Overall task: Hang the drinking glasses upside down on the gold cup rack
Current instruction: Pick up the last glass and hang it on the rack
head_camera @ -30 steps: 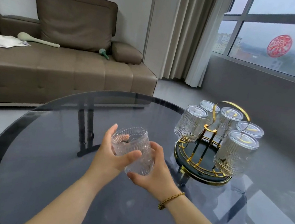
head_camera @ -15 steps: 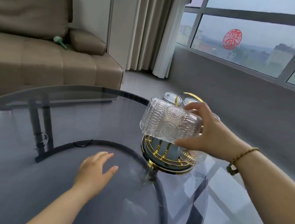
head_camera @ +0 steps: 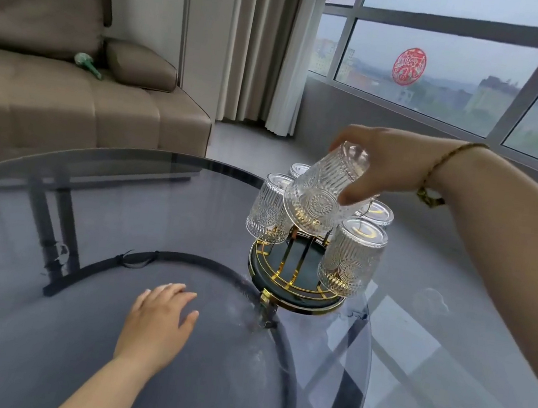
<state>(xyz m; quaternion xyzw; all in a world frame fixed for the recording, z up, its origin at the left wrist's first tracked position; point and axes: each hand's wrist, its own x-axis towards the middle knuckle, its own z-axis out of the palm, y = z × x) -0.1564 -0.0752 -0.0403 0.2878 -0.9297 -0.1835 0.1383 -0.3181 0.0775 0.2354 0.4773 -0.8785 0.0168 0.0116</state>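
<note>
Glass tipped mouth-down over the gold cup rack, one peg short of hung.

Head view: the right hand (head_camera: 390, 167) gripped the ribbed glass (head_camera: 322, 194) by its base end, fingers (head_camera: 353, 195) closed round it, tilted above the gold cup rack (head_camera: 294, 287) at the tabletop's (head_camera: 36, 326) right edge; the left hand (head_camera: 160, 318) lay flat and empty on the glass top, fingers spread. Four hung glasses were countable, the near ones at left (head_camera: 268, 210) and right (head_camera: 353, 259) just beside the held one, so a skewed descent could probably knock rim against them, or miss the peg, hidden behind the glass, and drop onto the tray. No brand was legible; the red round window sticker (head_camera: 409, 65) bore characters too small to read.
</note>
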